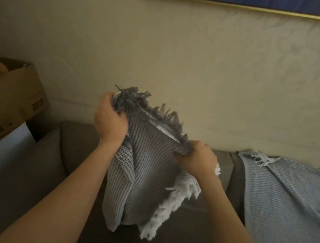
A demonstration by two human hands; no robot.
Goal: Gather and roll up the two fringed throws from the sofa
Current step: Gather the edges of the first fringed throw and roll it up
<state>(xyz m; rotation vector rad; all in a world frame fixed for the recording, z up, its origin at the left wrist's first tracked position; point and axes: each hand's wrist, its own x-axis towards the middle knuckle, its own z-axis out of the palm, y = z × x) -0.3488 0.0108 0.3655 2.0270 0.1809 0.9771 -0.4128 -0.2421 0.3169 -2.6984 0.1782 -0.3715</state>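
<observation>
**Grey striped throw [147,178] held up in both hands above the sofa [56,161]**

Both of the person's hands hold the folded throw in the air in front of the sofa back. The left hand [110,121] sits higher, its fingers curled tight round a bunched corner at the upper left. The right hand [198,159] is lower and to the right, with its fingers closed over the other end of the same edge. The held edge therefore slants down from upper left to lower right, and a dark grey fringe [156,109] bristles upward along it. From that edge the cloth hangs in layered folds, with its long axis running roughly top to bottom and its stripes following the drop. Its lower end hangs in front of the seat cushions. A white fringe [170,204] trails down the right-hand side of the hanging part, from below the right wrist to the bottom corner.

The second throw, pale blue [283,198], lies well apart to the right. It is draped over the sofa back and spreads down toward the seat, with a small tuft of its fringe lying at the top of the backrest. Neither hand touches it.

A cardboard box [13,98] stands on a white surface at the left, beside the sofa's end. Behind everything is a cream wall [179,55], and the gold-edged bottom of a framed picture [241,7] shows at the top.
</observation>
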